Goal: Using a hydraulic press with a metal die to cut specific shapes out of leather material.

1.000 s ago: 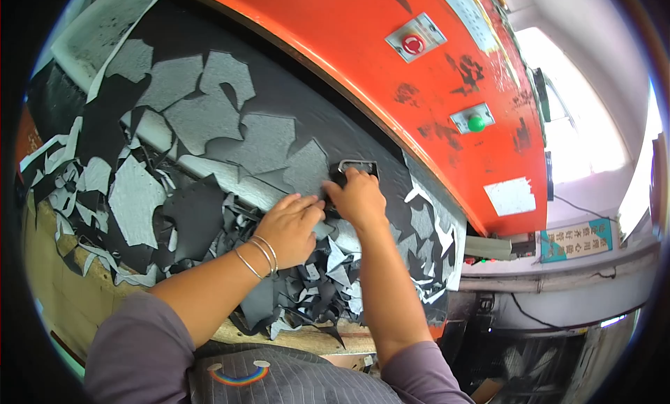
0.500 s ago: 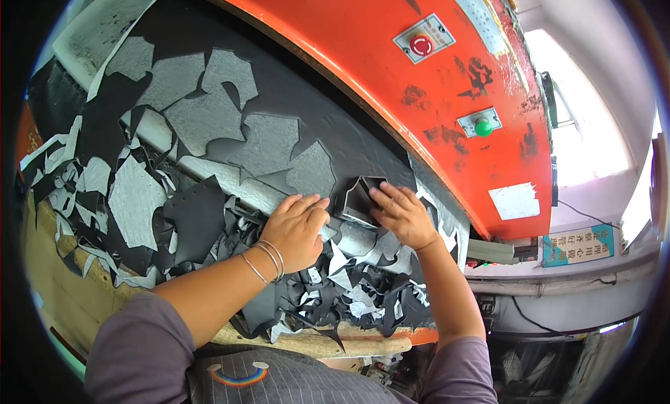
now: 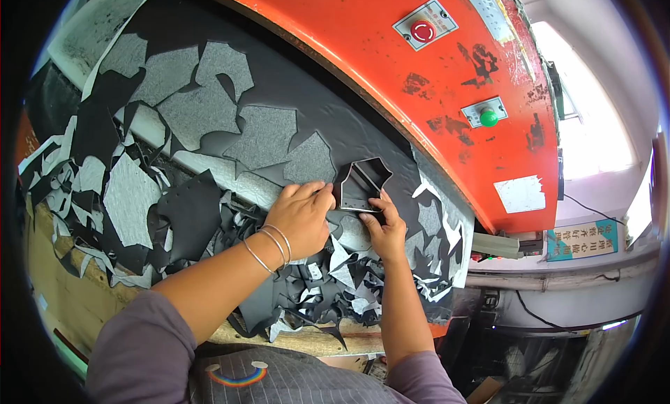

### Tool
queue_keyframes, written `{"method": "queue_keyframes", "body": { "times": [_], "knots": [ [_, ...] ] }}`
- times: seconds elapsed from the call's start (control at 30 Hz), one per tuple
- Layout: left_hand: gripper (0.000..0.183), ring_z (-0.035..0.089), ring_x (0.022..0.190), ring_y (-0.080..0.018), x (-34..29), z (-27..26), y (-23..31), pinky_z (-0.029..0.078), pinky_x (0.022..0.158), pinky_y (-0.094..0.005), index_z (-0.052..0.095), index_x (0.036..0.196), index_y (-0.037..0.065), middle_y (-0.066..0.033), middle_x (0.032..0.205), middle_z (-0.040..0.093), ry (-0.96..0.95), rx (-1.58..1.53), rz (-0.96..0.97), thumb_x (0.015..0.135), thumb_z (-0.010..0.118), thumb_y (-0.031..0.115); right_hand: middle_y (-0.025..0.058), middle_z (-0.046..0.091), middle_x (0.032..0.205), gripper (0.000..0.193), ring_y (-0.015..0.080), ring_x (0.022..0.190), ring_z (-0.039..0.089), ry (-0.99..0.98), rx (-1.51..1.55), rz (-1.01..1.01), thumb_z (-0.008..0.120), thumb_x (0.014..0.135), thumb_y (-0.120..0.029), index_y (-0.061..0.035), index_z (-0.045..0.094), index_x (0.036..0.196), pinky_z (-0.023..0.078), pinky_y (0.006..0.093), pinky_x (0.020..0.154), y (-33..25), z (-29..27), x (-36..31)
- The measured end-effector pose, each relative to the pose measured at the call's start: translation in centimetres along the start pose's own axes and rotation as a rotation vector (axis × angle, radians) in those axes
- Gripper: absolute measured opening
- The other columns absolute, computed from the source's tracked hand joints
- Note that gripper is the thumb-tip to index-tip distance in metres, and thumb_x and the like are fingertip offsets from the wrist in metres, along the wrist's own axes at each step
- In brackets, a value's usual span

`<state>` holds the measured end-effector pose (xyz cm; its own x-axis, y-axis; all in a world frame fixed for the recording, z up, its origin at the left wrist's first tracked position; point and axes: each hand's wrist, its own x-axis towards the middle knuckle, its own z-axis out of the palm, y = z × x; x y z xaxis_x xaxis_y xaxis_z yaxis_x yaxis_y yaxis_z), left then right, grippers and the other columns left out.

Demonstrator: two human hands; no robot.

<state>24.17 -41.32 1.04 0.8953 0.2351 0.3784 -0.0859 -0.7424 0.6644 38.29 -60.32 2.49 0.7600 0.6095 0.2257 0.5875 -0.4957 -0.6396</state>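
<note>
A dark metal cutting die [image 3: 362, 204], open on top with angled walls and an inner crossbar, sits on the black leather sheet [image 3: 307, 76]. My right hand [image 3: 386, 227] pinches its near right edge between thumb and fingers. Beside the die's left wall, my left hand [image 3: 300, 219], with two bangles at the wrist, rests palm down on the material with its fingers slightly bent. Its fingertips are at or close to that wall; whether they touch cannot be made out. Left of the die, grey shapes such as this cut piece [image 3: 311, 160] show where the leather has been cut.
An orange-red machine [image 3: 447, 90] with a red button [image 3: 422, 31] and a green button [image 3: 488, 118] slants across the far right side. Black and grey leather scraps [image 3: 349, 285] heap up along the near wooden edge [image 3: 314, 342]. More offcuts [image 3: 131, 202] pile at left.
My right hand has come down from the die's right side to its near edge and now pinches it. The die has turned and shifted slightly away from me. My left hand has barely moved.
</note>
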Motion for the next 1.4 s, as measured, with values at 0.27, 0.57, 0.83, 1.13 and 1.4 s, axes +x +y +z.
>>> {"method": "queue_keyframes", "body": {
  "times": [0.27,0.57,0.83,1.13,1.4],
  "knots": [
    [0.036,0.049,0.122,-0.0267,-0.9,-0.5,0.3,0.035,0.101,-0.0422,0.052,0.108,0.003,-0.0101,0.12,0.06,-0.005,-0.098,-0.001,0.075,0.061,0.013,0.0262,0.053,0.131,0.044,0.0375,0.126,0.048,-0.004,0.003,-0.034,0.083,0.067,-0.016,-0.0047,0.063,0.105,0.037,0.0424,0.105,1.2,0.5,-0.5],
    [0.035,0.051,0.12,-0.0269,-1.1,-0.2,0.0,0.036,0.101,-0.0408,0.053,0.107,0.003,-0.0123,0.115,0.061,0.047,-0.063,0.019,0.074,0.062,0.012,0.0224,0.056,0.129,0.046,0.0355,0.131,0.044,-0.066,0.019,-0.044,0.081,0.071,-0.02,-0.0045,0.059,0.107,0.028,0.0475,0.11,0.4,0.5,0.1],
    [0.046,0.047,0.124,-0.0261,-0.7,-0.5,-0.3,0.034,0.102,-0.0408,0.051,0.116,-0.002,-0.0088,0.119,0.06,-0.005,0.0,0.052,0.075,0.062,0.014,0.0274,0.05,0.133,0.055,0.0363,0.124,0.05,0.019,-0.131,-0.115,0.085,0.065,-0.019,-0.0055,0.056,0.11,0.04,0.0391,0.102,0.6,1.4,0.7],
    [0.039,0.048,0.124,-0.0273,-0.6,-1.0,-0.3,0.033,0.103,-0.0396,0.054,0.109,0.0,-0.0168,0.125,0.057,-0.012,-0.017,0.05,0.074,0.062,0.015,0.0248,0.052,0.133,0.053,0.0345,0.131,0.043,0.006,-0.054,-0.053,0.083,0.066,-0.029,-0.0063,0.056,0.107,0.026,0.0489,0.11,0.4,1.6,0.7],
    [0.049,0.045,0.125,-0.0263,-0.7,-1.1,-0.5,0.034,0.1,-0.0397,0.049,0.117,-0.001,-0.0123,0.126,0.056,-0.033,0.019,0.079,0.074,0.064,0.014,0.0256,0.053,0.131,0.054,0.035,0.13,0.045,0.015,-0.103,-0.059,0.083,0.066,-0.03,-0.0057,0.056,0.105,0.027,0.0497,0.11,0.6,1.5,0.3]
  ]
}}
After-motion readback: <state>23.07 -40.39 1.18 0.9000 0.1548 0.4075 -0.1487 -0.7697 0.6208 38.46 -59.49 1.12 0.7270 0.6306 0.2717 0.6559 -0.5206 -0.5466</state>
